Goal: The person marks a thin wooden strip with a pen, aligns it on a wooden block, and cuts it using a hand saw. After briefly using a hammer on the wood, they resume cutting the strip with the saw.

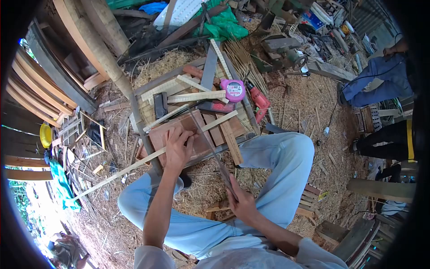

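My left hand presses a long thin wooden strip down on a reddish-brown board, its fingers bent around the strip. The strip slants across the low work table, and its left end reaches far out past the edge. My right hand is closed round the handle of a hand saw. The saw blade points away from me and crosses the strip just right of my left hand. Behind the blade lie a pink tape measure, a red-and-black tool and a black block.
A red power drill rests at the table's right side. Short wood pieces lie by my knee. Shavings cover the ground. Curved wooden frames stand at left. Two people's legs show at right.
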Demonstrator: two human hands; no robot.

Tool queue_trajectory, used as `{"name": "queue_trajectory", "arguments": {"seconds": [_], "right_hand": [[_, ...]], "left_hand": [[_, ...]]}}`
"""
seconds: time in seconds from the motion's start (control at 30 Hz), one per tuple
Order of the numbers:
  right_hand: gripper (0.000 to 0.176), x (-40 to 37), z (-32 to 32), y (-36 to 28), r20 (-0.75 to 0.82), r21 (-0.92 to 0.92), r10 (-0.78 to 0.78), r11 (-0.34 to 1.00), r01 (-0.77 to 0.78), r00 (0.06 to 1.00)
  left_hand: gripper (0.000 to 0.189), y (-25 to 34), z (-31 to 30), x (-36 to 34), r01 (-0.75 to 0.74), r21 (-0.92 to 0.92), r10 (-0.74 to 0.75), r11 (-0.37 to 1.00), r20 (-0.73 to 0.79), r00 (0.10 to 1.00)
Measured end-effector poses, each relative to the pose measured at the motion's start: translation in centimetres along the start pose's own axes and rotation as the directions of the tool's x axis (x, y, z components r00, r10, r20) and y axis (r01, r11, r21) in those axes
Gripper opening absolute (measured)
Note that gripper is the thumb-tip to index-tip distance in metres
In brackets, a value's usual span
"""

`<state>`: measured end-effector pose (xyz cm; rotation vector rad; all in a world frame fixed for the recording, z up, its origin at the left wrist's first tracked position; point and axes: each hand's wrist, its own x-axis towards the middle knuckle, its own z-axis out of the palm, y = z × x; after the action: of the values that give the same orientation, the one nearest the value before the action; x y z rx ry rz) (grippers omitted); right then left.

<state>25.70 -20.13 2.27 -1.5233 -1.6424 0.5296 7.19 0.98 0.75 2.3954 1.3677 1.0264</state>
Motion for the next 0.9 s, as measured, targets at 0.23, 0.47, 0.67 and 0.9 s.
{"name": "queue_trajectory", "arguments": {"seconds": [0.23, 0.47, 0.67, 0.9], "right_hand": [[0.068, 6.9, 0.9, -1.3, 0.097, -0.045, 0.101, 0.994, -0.097, 0.990], [0.065, 3.8, 1.6, 0.0, -0.051, 0.024, -0.035, 0.999, 0.036, 0.998], [0.062, -1.1, -0.3, -0.1, 0.073, -0.048, 0.109, 0.993, -0.106, 0.991], [0.059, 3.2, -3.6, 1.0, 0.102, 0.020, 0.062, 0.998, -0.064, 0.993]], "left_hand": [[0.011, 0.1, 0.0, 0.1, 0.035, -0.050, -0.035, 0.998, 0.008, 0.999], [0.010, 0.5, 0.0, 0.1, 0.009, 0.053, -0.008, 0.999, -0.025, 1.000], [0.011, -0.3, 0.5, 0.0, 0.077, -0.022, -0.078, 0.997, -0.036, 0.996], [0.008, -0.7, 0.8, 0.6, 0.122, -0.027, -0.123, 0.992, -0.060, 0.991]]}}
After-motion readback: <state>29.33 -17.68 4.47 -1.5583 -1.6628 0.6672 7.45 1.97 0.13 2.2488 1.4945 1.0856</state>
